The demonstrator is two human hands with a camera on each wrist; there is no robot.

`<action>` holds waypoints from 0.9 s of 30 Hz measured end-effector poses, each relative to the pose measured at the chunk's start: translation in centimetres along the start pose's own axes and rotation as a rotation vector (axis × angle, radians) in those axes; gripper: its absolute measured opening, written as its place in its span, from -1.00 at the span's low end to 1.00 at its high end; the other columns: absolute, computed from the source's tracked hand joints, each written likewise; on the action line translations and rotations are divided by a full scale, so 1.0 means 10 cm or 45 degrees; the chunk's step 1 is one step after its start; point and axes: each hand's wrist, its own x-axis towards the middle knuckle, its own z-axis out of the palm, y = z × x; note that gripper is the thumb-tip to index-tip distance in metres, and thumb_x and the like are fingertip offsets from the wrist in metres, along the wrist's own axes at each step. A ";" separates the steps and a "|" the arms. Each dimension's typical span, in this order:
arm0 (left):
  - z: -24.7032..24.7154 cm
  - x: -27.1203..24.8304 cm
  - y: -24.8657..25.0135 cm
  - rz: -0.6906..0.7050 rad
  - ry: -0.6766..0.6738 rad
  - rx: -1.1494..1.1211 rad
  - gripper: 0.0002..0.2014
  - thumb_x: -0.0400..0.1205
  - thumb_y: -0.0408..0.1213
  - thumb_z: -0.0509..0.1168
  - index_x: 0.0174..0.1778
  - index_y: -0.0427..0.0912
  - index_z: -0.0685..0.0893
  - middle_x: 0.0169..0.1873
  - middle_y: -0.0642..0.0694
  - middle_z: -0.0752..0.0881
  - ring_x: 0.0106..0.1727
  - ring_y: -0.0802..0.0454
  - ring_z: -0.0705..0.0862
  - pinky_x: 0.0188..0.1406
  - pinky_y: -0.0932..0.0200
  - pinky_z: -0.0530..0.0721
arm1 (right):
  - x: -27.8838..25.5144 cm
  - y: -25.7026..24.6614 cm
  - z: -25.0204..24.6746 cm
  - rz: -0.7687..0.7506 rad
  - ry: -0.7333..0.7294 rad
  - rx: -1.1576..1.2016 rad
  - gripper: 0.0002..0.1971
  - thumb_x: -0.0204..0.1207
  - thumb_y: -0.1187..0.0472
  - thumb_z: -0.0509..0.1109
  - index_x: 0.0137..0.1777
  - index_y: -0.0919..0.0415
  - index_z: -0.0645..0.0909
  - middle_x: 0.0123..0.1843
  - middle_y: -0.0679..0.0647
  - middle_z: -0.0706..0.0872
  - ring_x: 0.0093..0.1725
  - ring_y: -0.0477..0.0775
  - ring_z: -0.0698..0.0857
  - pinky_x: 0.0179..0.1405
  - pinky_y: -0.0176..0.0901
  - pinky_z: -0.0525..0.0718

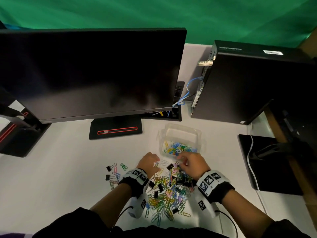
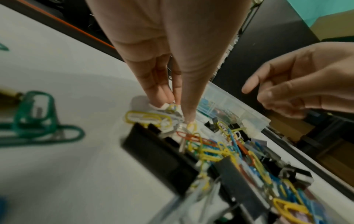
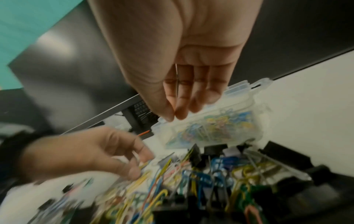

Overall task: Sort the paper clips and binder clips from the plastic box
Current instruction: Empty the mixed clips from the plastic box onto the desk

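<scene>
A heap of coloured paper clips and black binder clips (image 1: 168, 191) lies on the white desk in front of me. Behind it stands the clear plastic box (image 1: 181, 134), open, with paper clips (image 1: 180, 148) inside. My left hand (image 1: 157, 163) is at the heap's far left edge. Its thumb and fingertips (image 2: 162, 97) pinch a small yellow paper clip (image 2: 172, 107) down on the desk. My right hand (image 3: 173, 117) hovers at the box's near rim, pinching a thin silvery paper clip (image 3: 177, 78) seen edge-on. A small group of clips (image 1: 115, 172) lies apart to the left.
A dark monitor (image 1: 92, 73) on its stand (image 1: 116, 130) rises behind the work area. To the right stand a black computer case (image 1: 248, 83), a black pad (image 1: 267, 165) and a white cable (image 1: 250, 162). Bare white desk (image 1: 60, 177) lies to the left.
</scene>
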 end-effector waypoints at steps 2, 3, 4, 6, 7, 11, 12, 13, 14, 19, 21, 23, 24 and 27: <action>-0.01 -0.01 0.01 -0.030 0.020 -0.025 -0.55 0.48 -0.14 0.44 0.26 -0.17 0.55 0.20 -0.17 0.58 0.05 -0.01 0.58 0.20 0.14 0.53 | -0.01 -0.05 0.10 -0.114 -0.022 -0.037 -0.85 0.47 0.27 0.35 0.02 0.16 0.66 -0.14 0.07 0.70 -0.15 0.06 0.63 -0.13 -0.21 0.53; -0.01 -0.02 0.02 -0.064 0.041 -0.004 -0.50 0.46 -0.09 0.46 0.28 -0.16 0.52 0.20 -0.14 0.58 0.09 -0.03 0.59 0.20 0.14 0.53 | 0.00 -0.06 0.15 -0.164 -0.034 -0.065 -0.84 0.48 0.27 0.34 0.03 0.17 0.66 -0.06 0.09 0.71 -0.07 0.08 0.64 -0.05 -0.18 0.54; 0.00 -0.03 0.03 -0.101 0.066 0.035 -0.44 0.43 -0.04 0.47 0.29 -0.17 0.49 0.20 -0.13 0.56 0.16 -0.05 0.59 0.21 0.14 0.52 | 0.02 -0.08 0.20 -0.201 -0.053 -0.101 -0.80 0.48 0.28 0.33 0.08 0.17 0.66 0.05 0.11 0.71 0.05 0.10 0.64 0.07 -0.15 0.56; 0.02 -0.07 0.04 -0.155 0.090 0.145 -0.35 0.39 0.04 0.49 0.29 -0.20 0.45 0.22 -0.14 0.52 0.25 -0.08 0.56 0.26 0.12 0.52 | 0.09 -0.11 0.30 -0.230 -0.108 -0.164 -0.70 0.49 0.27 0.31 0.23 0.16 0.60 0.28 0.14 0.63 0.27 0.13 0.58 0.30 -0.10 0.50; 0.03 -0.08 0.06 -0.161 0.085 0.193 -0.32 0.38 0.05 0.48 0.29 -0.23 0.44 0.23 -0.16 0.51 0.27 -0.10 0.54 0.28 0.10 0.52 | 0.12 -0.13 0.35 -0.237 -0.137 -0.183 -0.66 0.50 0.26 0.29 0.28 0.16 0.56 0.35 0.15 0.58 0.34 0.16 0.55 0.35 -0.09 0.48; 0.09 -0.09 0.10 -0.096 0.065 0.204 -0.43 0.43 -0.04 0.44 0.24 -0.28 0.47 0.21 -0.21 0.50 0.24 -0.15 0.54 0.25 0.06 0.52 | 0.27 -0.21 0.46 -0.297 -0.202 -0.255 -0.54 0.50 0.31 0.24 0.42 0.23 0.41 0.41 0.22 0.52 0.41 0.19 0.48 0.42 -0.06 0.44; 0.10 -0.09 0.08 -0.083 0.063 0.183 -0.49 0.45 -0.08 0.42 0.22 -0.27 0.49 0.21 -0.21 0.50 0.23 -0.14 0.54 0.24 0.07 0.51 | 0.29 -0.22 0.48 -0.293 -0.224 -0.271 -0.50 0.47 0.33 0.26 0.45 0.24 0.37 0.42 0.23 0.50 0.42 0.19 0.47 0.42 -0.05 0.43; 0.09 -0.10 0.07 -0.073 0.063 0.167 -0.55 0.48 -0.13 0.41 0.20 -0.25 0.51 0.20 -0.21 0.51 0.23 -0.13 0.54 0.22 0.09 0.50 | 0.31 -0.23 0.49 -0.284 -0.244 -0.280 -0.47 0.45 0.34 0.28 0.46 0.26 0.34 0.42 0.24 0.50 0.41 0.20 0.47 0.41 -0.05 0.43; 0.08 -0.10 0.05 -0.067 0.065 0.153 -0.62 0.50 -0.18 0.40 0.18 -0.24 0.54 0.19 -0.21 0.54 0.22 -0.12 0.55 0.21 0.11 0.50 | 0.33 -0.24 0.50 -0.285 -0.256 -0.287 -0.45 0.44 0.34 0.29 0.46 0.28 0.33 0.40 0.25 0.49 0.40 0.19 0.47 0.40 -0.06 0.43; 0.00 -0.09 -0.04 -0.067 0.047 0.075 -0.82 0.56 -0.35 0.32 0.06 -0.23 0.69 0.12 -0.19 0.70 0.17 -0.10 0.66 0.12 0.16 0.56 | 0.37 -0.25 0.55 -0.287 -0.243 -0.317 -0.64 0.44 0.29 0.31 0.24 0.33 0.51 0.22 0.24 0.55 0.25 0.24 0.53 0.21 -0.09 0.48; -0.03 -0.11 -0.06 -0.051 0.036 0.040 -0.82 0.57 -0.37 0.29 0.04 -0.24 0.71 0.10 -0.18 0.73 0.15 -0.09 0.68 0.11 0.18 0.58 | 0.37 -0.25 0.57 -0.284 -0.261 -0.305 -0.59 0.44 0.20 0.37 0.28 0.30 0.51 0.22 0.22 0.53 0.26 0.21 0.51 0.21 -0.10 0.46; -0.06 -0.11 -0.08 -0.031 0.033 -0.006 -0.83 0.57 -0.34 0.29 0.02 -0.22 0.73 0.05 -0.16 0.75 0.09 -0.06 0.70 0.03 0.25 0.57 | 0.36 -0.25 0.57 -0.296 -0.321 -0.305 -0.39 0.40 0.06 0.45 0.42 0.25 0.42 0.28 0.20 0.50 0.31 0.16 0.46 0.29 -0.11 0.42; -0.08 -0.12 -0.10 -0.029 0.027 -0.031 -0.82 0.56 -0.30 0.31 0.03 -0.21 0.73 0.01 -0.15 0.76 0.05 -0.04 0.70 -0.02 0.28 0.55 | 0.36 -0.24 0.57 -0.301 -0.342 -0.316 -0.31 0.37 0.01 0.48 0.46 0.23 0.37 0.30 0.20 0.48 0.33 0.14 0.43 0.31 -0.13 0.39; -0.10 -0.14 -0.15 -0.035 -0.025 -0.018 -0.72 0.49 -0.23 0.38 0.11 -0.16 0.65 -0.01 -0.08 0.64 0.01 0.00 0.63 -0.02 0.26 0.52 | 0.36 -0.21 0.60 -0.327 -0.320 -0.292 -0.29 0.32 -0.01 0.52 0.46 0.16 0.40 0.32 0.20 0.46 0.36 0.15 0.40 0.34 -0.13 0.35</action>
